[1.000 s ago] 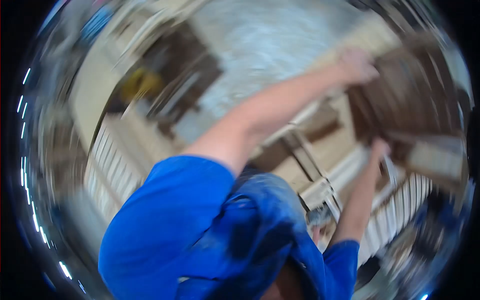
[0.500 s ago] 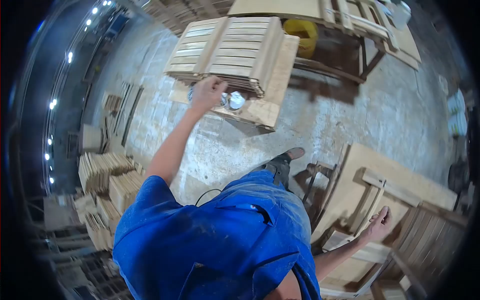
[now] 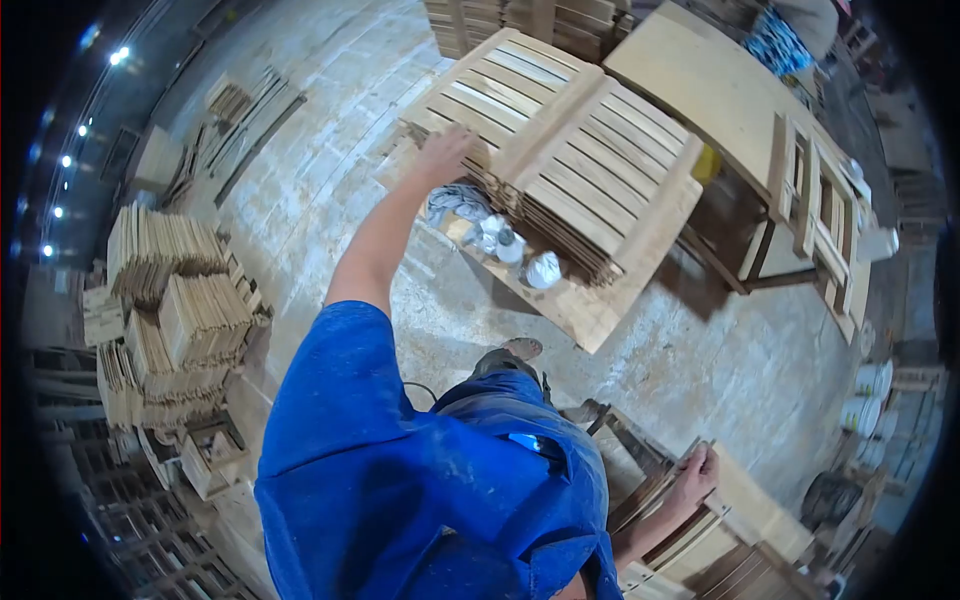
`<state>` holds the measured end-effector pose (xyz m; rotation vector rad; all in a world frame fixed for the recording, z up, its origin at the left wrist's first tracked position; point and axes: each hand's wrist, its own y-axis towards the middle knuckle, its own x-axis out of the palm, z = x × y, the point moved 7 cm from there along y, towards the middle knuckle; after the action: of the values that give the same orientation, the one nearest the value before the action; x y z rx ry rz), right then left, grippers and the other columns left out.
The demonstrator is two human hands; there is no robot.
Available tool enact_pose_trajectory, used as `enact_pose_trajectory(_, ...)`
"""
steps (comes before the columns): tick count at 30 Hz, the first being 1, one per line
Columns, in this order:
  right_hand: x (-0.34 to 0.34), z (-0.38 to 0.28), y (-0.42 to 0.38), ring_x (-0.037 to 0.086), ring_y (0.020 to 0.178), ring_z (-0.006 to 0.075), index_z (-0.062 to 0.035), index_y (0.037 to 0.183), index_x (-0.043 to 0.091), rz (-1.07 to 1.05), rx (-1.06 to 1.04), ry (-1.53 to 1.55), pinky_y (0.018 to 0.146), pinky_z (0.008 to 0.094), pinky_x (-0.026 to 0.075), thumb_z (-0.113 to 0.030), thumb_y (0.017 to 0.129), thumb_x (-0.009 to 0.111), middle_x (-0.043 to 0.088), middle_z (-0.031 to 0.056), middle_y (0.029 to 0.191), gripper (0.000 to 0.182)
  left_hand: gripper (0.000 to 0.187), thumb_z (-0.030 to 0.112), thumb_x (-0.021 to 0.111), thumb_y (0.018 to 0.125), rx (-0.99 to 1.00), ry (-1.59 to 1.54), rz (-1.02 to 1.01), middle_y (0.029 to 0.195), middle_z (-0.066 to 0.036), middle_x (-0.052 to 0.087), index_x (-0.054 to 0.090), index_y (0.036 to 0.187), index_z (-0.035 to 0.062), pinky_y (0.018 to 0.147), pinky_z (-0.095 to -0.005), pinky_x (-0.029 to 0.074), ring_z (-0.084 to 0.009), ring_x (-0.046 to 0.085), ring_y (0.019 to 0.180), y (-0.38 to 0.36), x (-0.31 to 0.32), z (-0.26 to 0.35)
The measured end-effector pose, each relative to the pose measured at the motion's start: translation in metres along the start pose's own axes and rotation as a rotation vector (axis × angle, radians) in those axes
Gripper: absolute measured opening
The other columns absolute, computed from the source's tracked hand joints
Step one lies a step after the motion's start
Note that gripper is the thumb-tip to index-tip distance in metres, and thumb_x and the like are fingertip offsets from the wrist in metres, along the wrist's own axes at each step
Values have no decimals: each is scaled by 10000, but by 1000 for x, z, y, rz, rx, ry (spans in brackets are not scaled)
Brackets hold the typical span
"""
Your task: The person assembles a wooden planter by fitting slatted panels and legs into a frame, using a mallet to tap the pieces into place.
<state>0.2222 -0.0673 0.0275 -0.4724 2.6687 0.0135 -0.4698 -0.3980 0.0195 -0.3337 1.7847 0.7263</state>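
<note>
My left hand [image 3: 447, 155] is at the near left edge of a stack of slatted wooden panels [image 3: 590, 150], its fingers partly hidden. The stack lies on a board [image 3: 590, 318]. Beside it on the board are a grey cloth [image 3: 457, 203], a bottle [image 3: 508, 246] and a foil-like container [image 3: 543, 269]. My right hand [image 3: 695, 472] is low on the right, fingers curled, above a workbench with wooden pieces [image 3: 765, 510]. Whether it holds anything is too small to tell.
Stacks of wooden slats [image 3: 205, 310] stand on the floor at the left. Behind the panels is a table [image 3: 700, 80], with a wooden frame [image 3: 815, 190] at its right end. White buckets [image 3: 872, 380] stand at the far right.
The view has turned and moved nearer the panel stack, which now appears larger and further right. My left hand has gone from above the small containers to the stack's left edge.
</note>
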Motion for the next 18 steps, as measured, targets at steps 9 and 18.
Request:
enact_pose_trajectory(9,135,-120,52,502,570,65,78,1072,627,-243,-43,-144,486,220,390,-214,920,668,544,8,687,331,510,202,733,620,162,-142,34,1053,-51,567,557,1087,98,856,-387,404,-216,542,1054,13,13,-3)
enact_pose_trajectory(18,172,-178,50,567,670,172,44,1037,655,-362,-168,-327,636,320,473,-165,822,709,626,131,762,305,304,101,728,564,160,-362,359,819,-104,593,633,853,86,760,-464,451,-324,583,820,-34,-32,-18)
